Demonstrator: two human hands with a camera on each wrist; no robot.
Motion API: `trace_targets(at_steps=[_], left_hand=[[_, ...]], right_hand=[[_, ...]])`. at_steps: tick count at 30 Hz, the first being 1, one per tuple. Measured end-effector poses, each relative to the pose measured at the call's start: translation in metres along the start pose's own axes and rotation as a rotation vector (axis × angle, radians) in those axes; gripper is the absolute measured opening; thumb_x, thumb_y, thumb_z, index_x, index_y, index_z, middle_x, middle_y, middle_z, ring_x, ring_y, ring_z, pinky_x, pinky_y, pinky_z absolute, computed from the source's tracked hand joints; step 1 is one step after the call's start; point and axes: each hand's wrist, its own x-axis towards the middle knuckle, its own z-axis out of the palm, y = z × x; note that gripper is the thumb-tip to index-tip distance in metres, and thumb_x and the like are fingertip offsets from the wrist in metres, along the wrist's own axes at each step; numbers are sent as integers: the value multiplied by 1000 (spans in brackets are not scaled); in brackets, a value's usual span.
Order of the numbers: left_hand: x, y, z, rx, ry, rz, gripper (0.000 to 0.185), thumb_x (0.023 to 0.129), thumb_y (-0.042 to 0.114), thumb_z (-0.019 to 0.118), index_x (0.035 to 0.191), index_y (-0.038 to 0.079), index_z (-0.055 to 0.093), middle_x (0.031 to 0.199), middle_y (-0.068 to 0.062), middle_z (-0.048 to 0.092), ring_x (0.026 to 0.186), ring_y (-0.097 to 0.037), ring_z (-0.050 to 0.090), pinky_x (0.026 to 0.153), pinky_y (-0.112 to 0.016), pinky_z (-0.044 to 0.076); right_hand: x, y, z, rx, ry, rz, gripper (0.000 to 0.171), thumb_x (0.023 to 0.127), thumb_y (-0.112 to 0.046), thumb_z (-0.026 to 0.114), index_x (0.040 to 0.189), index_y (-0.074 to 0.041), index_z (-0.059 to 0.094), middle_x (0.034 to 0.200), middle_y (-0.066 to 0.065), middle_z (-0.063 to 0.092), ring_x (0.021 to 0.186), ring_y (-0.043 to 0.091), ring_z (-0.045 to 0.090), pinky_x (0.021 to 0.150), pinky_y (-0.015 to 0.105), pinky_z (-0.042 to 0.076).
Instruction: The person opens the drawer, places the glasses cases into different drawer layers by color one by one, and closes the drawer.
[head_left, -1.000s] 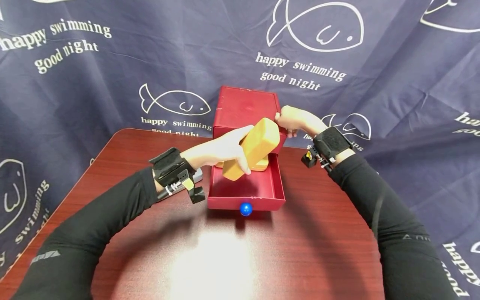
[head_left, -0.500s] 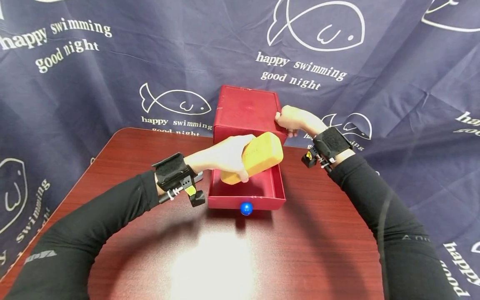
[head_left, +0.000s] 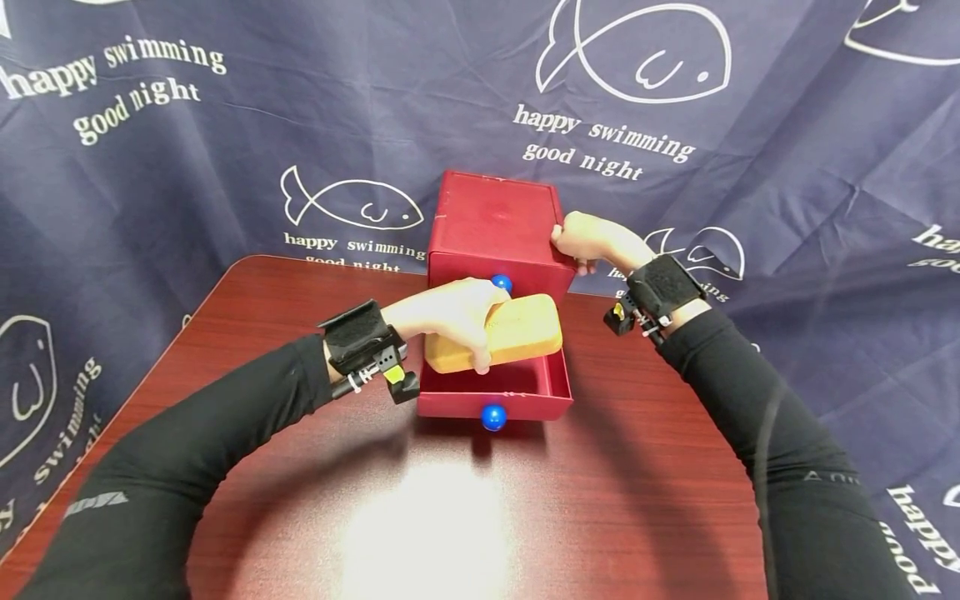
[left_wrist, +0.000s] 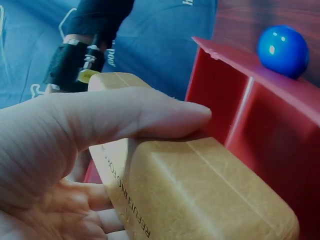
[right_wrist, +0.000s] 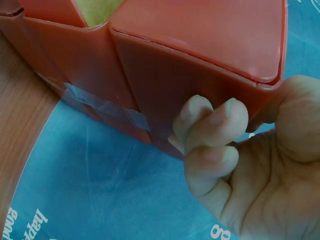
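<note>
Placement step: left hand (head_left: 453,321) is gripping soap bar (head_left: 510,333) over open drawer (head_left: 491,404); right hand (head_left: 588,240) is clasping cabinet (head_left: 491,221). Next, lowering below fingers seems needed.

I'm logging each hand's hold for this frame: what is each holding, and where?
Left hand grips the yellow block around its near end, over the open drawer. Right hand holds the red box at its top right edge.

A smooth red plastic drawer box (head_left: 495,223) with glossy blue ball knobs (head_left: 492,416) sits on the polished, reflective dark wood-grain bench (head_left: 420,517), beside a matt, grainy yellow rounded block (head_left: 517,332).
</note>
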Motion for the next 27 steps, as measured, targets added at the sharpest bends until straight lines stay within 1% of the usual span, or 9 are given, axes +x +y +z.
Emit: trace_targets(at_steps=[6, 10, 13, 16, 23, 27], left_hand=[[6, -1, 7, 70, -6, 29, 53, 52, 23, 92, 93, 10, 62, 81, -2, 61, 83, -19, 58, 70, -27, 48], [9, 1, 11, 97, -22, 16, 48, 54, 21, 92, 87, 11, 59, 76, 0, 58, 78, -18, 57, 65, -25, 45], [12, 4, 12, 135, -44, 0, 45, 56, 21, 93, 83, 12, 57, 73, 2, 55, 75, -18, 57, 63, -24, 43], [14, 7, 13, 176, -62, -34, 43, 57, 20, 93, 80, 12, 57, 70, 3, 54, 74, -17, 56, 61, -24, 42], [20, 11, 18, 258, -83, -173, 41, 59, 21, 94, 77, 13, 59, 71, 2, 59, 74, -18, 56, 58, -26, 44], [21, 11, 19, 286, -104, -204, 40, 59, 23, 94, 75, 14, 59, 71, 2, 56, 73, -19, 54, 57, -27, 44]], right_hand=[[2, 2, 0, -2, 6, -3, 37, 101, -16, 28, 72, -5, 48, 42, -3, 52, 38, 10, 55, 48, 22, 51], [3, 2, 1, 2, 6, -1, 37, 101, -16, 28, 74, -4, 49, 41, -3, 52, 37, 9, 55, 46, 23, 52], [3, 2, 2, 11, 7, 14, 38, 102, -16, 27, 75, -4, 50, 41, -2, 53, 37, 9, 54, 46, 23, 52], [2, 2, 1, 18, 4, 13, 38, 102, -16, 27, 75, -4, 50, 42, -2, 53, 37, 10, 54, 46, 24, 53], [2, 0, 0, 22, -4, 8, 36, 102, -17, 28, 75, -5, 49, 42, -2, 52, 38, 10, 54, 48, 25, 53], [2, 1, -1, 12, -5, 6, 36, 102, -17, 28, 74, -5, 48, 43, -2, 52, 38, 10, 55, 48, 25, 54]])
